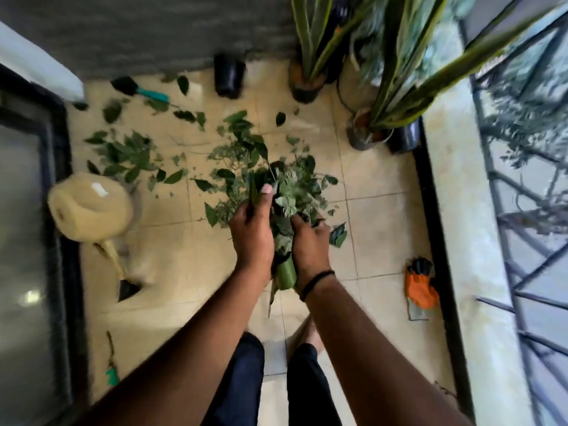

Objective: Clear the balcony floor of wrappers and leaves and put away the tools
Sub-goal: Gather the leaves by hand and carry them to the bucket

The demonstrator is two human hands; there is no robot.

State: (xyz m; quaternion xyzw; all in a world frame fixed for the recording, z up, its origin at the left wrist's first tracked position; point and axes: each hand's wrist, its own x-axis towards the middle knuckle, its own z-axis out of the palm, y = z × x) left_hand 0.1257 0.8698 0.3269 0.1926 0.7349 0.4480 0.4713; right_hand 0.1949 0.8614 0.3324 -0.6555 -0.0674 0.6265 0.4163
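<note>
A: We have both hands up over the tiled floor [378, 179]. Our left hand [252, 232] and right hand [310, 244] are pressed toward each other with a bundle of leaves [285, 192] squeezed between them, fingers curled around it on each side.

B: So neither hand is loose. The left thumb sticks up into the greenery, and a rolled green leaf [286, 273] pokes out below, between our 2 wrists.

A: Plenty more is on the ground. Scattered leaves [129, 155] lie across the beige tiles to the left and ahead of the bundle, and 1 dark leaf [338, 236] sits just right of our right hand.

B: The tools are down there too. A trowel [138, 89] with a teal handle lies by the grey far wall, and a tan watering can [90, 206] is tipped near the glass door [27, 210] on the left.

A: An orange and black glove [420, 290] lies beside the dark strip at the right edge of the floor. Something small and teal [112, 376] lies near the door frame, too blurred for us to name.

B: Potted plants [310, 78] stand in the far right corner, next to the pale ledge [461, 210] and metal railing [522, 195].
</note>
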